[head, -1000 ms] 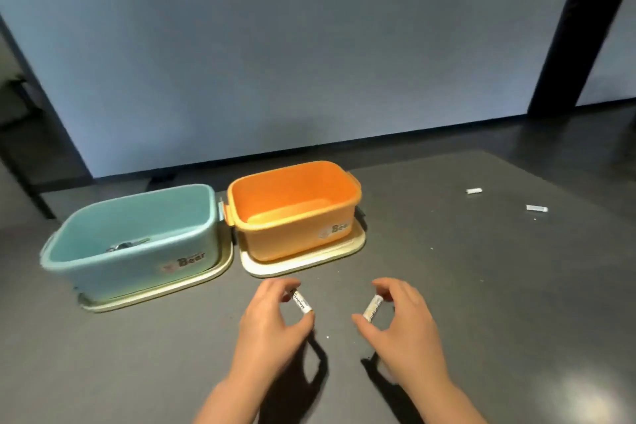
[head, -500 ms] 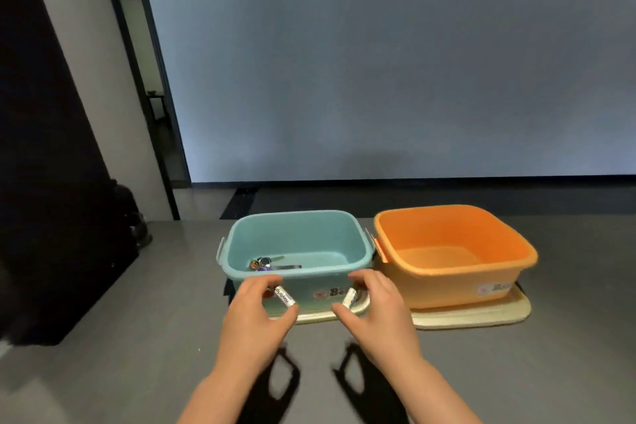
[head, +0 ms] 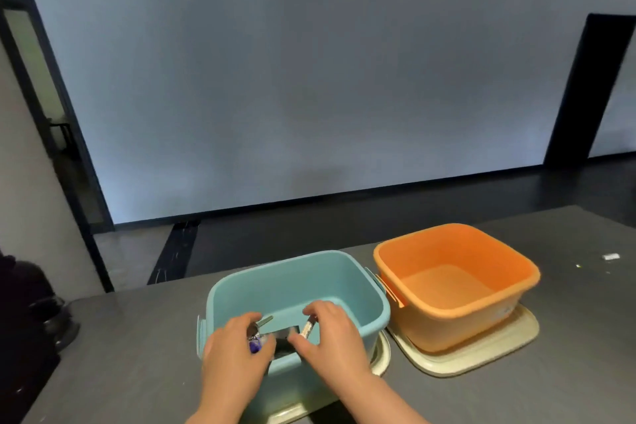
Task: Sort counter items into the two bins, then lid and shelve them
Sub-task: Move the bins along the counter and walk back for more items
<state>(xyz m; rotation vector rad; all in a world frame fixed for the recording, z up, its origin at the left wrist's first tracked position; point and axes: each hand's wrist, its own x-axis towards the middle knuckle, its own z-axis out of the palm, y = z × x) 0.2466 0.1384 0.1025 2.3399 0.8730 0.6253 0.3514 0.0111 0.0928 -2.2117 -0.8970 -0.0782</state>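
Teal bin (head: 344, 272): near front edge of grey counter (head: 568, 337), on cream lid (head: 382, 360); holds purple-capped item (head: 255, 345), other small pieces unclear.
Orange bin (head: 457, 315): just beside, right, on own cream lid (head: 478, 360).
Left hand (head: 234, 354): over teal bin, fingers curled; contents not discernible.
Right hand (head: 335, 339): over teal bin, pinching white battery (head: 307, 328).
Small white item (head: 611, 256): near counter right edge.

wall (head: 309, 79): plain, pale blue-grey, dark baseboard | floor (head: 447, 203): dark, glossy | left: dark-framed narrow doorway (head: 51, 107) | right: black column (head: 581, 89) | counter (head: 120, 354): grey, matte
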